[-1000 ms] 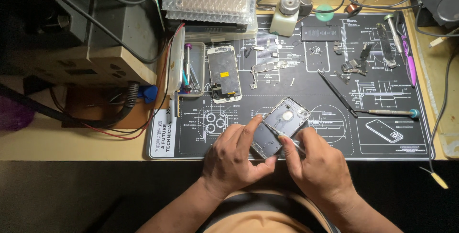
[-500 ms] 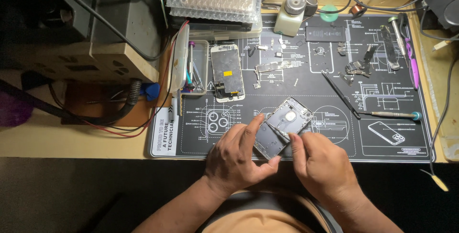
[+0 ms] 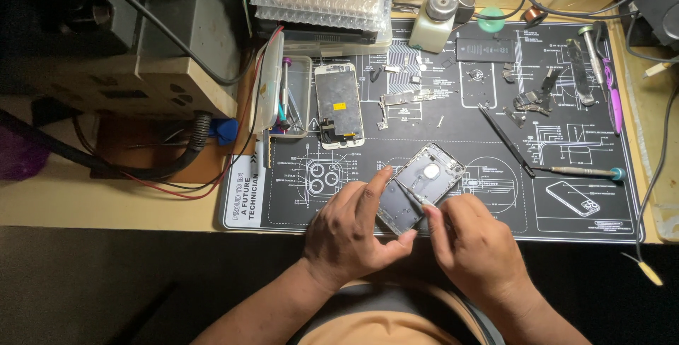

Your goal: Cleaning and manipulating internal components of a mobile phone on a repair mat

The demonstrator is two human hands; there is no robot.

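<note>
The opened phone housing (image 3: 419,186) is steadied at the mat's (image 3: 566,225) near edge by the left hand (image 3: 351,235) — tweezers (image 3: 411,195) are pinched in the right hand (image 3: 470,246). Internals could be scratched by a slip.

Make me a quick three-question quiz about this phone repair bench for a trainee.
1. True or false: the left hand steadies the opened phone housing on the black work mat.
2. What does the right hand hold against the housing?
A. a thin metal tool
B. a bottle
C. a cable
3. Fill in: the detached phone screen lies just to the ____ of the small tray of tools, as the camera sees it.

Key: 1 true. 2 A: the thin metal tool reaches into the housing. 3 right.
</note>
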